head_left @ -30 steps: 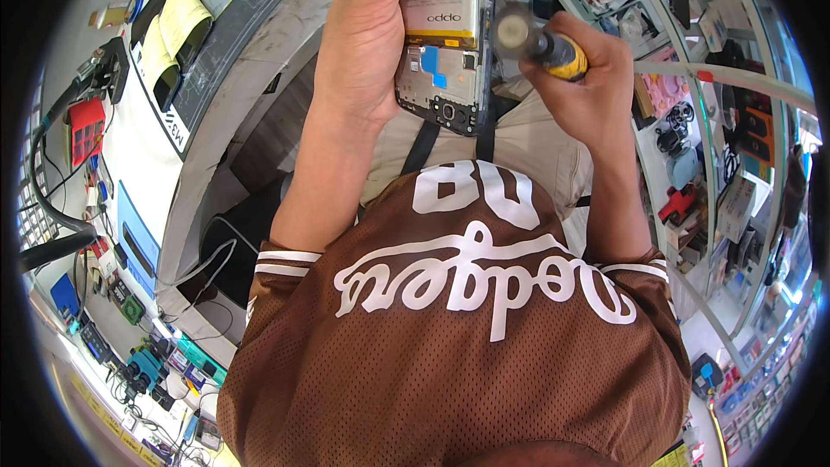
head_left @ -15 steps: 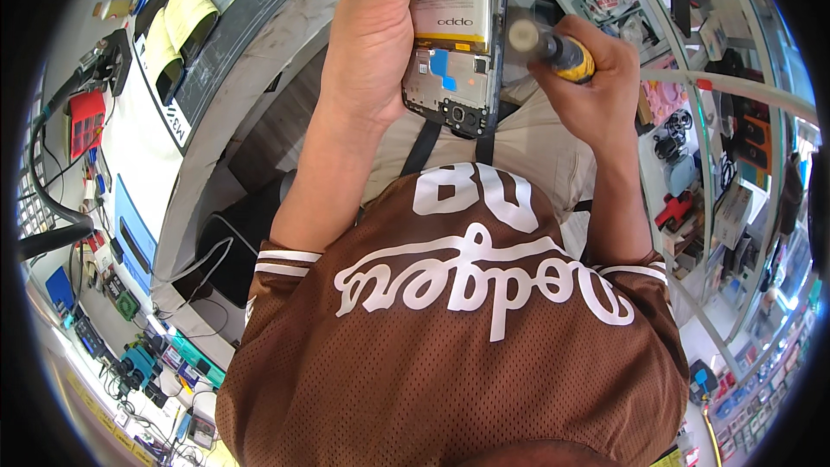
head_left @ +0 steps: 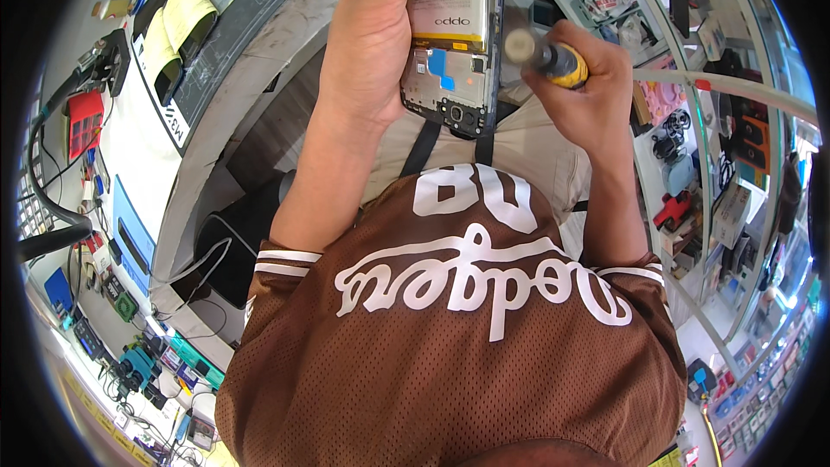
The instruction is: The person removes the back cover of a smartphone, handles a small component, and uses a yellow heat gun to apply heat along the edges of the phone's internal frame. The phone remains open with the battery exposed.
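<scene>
My left hand [head_left: 370,52] is wrapped round an opened smartphone [head_left: 445,86], held upright over my lap. The phone's back cover is off, so its silver-white battery [head_left: 448,0] and the grey plate below it show, with a blue patch and a camera at the lower end. The top of the phone is cut off by the picture's edge. In my right hand [head_left: 596,78], closed round it, is a black-and-yellow handled tool [head_left: 562,63] with a round beige end. That end faces up, close to the phone's right edge; whether it touches cannot be made out.
On the left, a curved white workbench [head_left: 143,164] carries a dark mat [head_left: 259,0], a yellow cloth-like sheet [head_left: 186,13], a red case [head_left: 85,121], a blue pad [head_left: 130,225] and cables. Glass shelves [head_left: 709,121] with boxes and accessories stand on the right.
My right hand and its tool have shifted slightly left and down, nearer the phone. The phone and my left hand have hardly moved.
</scene>
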Demonstrator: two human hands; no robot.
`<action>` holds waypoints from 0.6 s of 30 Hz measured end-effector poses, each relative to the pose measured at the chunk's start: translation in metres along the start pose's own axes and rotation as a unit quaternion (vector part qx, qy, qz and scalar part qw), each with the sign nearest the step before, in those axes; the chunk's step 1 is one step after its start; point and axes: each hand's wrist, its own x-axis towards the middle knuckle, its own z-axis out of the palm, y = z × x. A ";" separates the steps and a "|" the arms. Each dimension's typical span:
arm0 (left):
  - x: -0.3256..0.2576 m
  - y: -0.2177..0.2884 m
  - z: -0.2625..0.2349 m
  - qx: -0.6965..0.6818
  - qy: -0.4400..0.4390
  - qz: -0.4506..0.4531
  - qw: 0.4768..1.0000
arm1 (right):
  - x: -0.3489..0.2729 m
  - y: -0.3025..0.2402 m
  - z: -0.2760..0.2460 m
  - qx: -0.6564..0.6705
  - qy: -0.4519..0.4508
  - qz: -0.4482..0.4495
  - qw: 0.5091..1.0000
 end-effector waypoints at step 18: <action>0.012 -0.006 -0.010 0.022 0.040 0.032 0.998 | -0.009 0.004 -0.002 -0.023 -0.028 -0.043 0.998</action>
